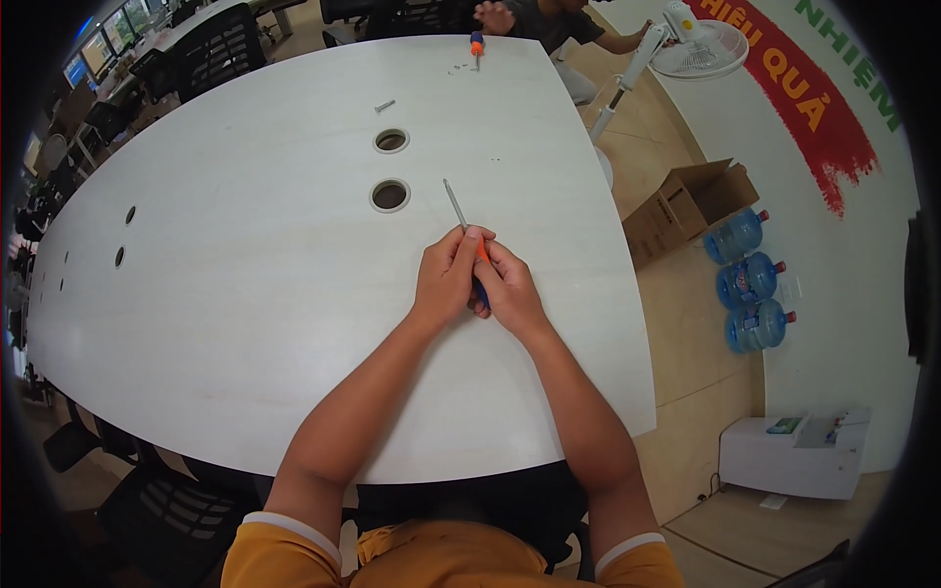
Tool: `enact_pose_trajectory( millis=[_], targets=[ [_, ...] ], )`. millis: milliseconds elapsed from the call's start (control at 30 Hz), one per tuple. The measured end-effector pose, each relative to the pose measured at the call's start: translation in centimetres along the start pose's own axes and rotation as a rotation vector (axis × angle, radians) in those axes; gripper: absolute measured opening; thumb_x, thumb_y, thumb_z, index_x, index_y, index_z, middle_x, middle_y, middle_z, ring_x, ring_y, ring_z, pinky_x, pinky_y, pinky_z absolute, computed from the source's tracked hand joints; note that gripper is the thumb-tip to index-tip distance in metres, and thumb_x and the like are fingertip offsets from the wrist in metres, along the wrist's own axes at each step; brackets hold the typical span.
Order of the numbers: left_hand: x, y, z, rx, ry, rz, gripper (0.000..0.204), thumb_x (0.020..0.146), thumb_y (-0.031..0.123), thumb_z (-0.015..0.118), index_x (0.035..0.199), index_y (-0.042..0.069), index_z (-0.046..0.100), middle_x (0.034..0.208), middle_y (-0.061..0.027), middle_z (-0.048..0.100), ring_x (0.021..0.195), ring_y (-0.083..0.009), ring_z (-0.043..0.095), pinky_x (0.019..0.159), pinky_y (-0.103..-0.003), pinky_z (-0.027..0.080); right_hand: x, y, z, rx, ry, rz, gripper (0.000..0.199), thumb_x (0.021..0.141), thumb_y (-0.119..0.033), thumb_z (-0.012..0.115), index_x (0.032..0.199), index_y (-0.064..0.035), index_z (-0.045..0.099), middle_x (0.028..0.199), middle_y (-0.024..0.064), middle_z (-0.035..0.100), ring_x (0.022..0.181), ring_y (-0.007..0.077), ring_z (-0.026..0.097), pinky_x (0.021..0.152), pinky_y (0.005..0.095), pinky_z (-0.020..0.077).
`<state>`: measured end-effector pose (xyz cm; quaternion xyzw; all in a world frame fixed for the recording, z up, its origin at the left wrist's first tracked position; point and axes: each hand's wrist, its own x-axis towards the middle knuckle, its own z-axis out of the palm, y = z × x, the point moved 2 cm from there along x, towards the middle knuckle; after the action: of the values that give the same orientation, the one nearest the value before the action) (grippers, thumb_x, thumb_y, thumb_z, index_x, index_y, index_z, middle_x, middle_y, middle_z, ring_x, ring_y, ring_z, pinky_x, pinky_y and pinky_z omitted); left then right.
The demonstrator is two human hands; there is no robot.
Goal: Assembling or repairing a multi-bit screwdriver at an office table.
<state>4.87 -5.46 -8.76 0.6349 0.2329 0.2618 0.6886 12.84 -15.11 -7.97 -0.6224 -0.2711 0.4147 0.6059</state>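
Both of my hands are closed around a screwdriver [456, 204] with an orange and dark blue handle, held just above or on the white table. Its bare metal shaft points away and slightly left. My left hand [449, 274] grips near the front of the handle, thumb on top. My right hand [510, 286] wraps the handle from the other side, and the fingers of both hands hide most of it. A small silver metal piece [385, 106] lies farther off, its exact kind unclear. At the far edge rests a second orange and blue screwdriver [477, 46], beside several tiny bits.
The white table [245, 314] has two round cable holes, a nearer one [390, 195] and a farther one [391, 141]. Another person's hand [495, 17] shows beyond the far edge. To the right are a fan [698, 47], a cardboard box [676, 211] and blue water bottles [750, 279].
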Motion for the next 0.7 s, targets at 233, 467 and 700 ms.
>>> enact_pose_trajectory(
  millis=[233, 467, 700],
  targets=[
    [-0.1, 0.3, 0.8, -0.023, -0.002, 0.006, 0.044, 0.113, 0.037, 0.046, 0.112, 0.0, 0.069, 0.073, -0.0039, 0.066, 0.055, -0.0088, 0.059, 0.049, -0.026, 0.048, -0.2, 0.3, -0.8, 0.011, 0.003, -0.011, 0.023, 0.107, -0.023, 0.054, 0.115, -0.0051, 0.066, 0.071, 0.0004, 0.059, 0.055, 0.0084, 0.055, 0.047, 0.0254, 0.0427],
    [0.0, 0.3, 0.3, 0.0, 0.004, -0.007, 0.042, 0.114, 0.036, 0.042, 0.118, 0.004, 0.069, 0.078, -0.001, 0.062, 0.057, -0.0062, 0.054, 0.051, -0.022, 0.043, 0.1, 0.6, -1.0, 0.128, -0.008, -0.041, 0.033, 0.108, -0.023, 0.044, 0.123, -0.0037, 0.066, 0.078, 0.0056, 0.063, 0.058, 0.0134, 0.058, 0.05, 0.0282, 0.0473],
    [0.2, 0.0, 0.3, 0.035, 0.016, 0.007, 0.04, 0.114, 0.036, 0.044, 0.121, 0.005, 0.068, 0.081, 0.0007, 0.062, 0.059, -0.0048, 0.052, 0.053, -0.023, 0.041, 0.0, 0.4, -0.9, 0.131, 0.007, -0.025, 0.029, 0.108, -0.021, 0.045, 0.116, -0.0031, 0.065, 0.076, 0.0047, 0.062, 0.057, 0.0125, 0.058, 0.05, 0.0282, 0.0476]
  ],
)
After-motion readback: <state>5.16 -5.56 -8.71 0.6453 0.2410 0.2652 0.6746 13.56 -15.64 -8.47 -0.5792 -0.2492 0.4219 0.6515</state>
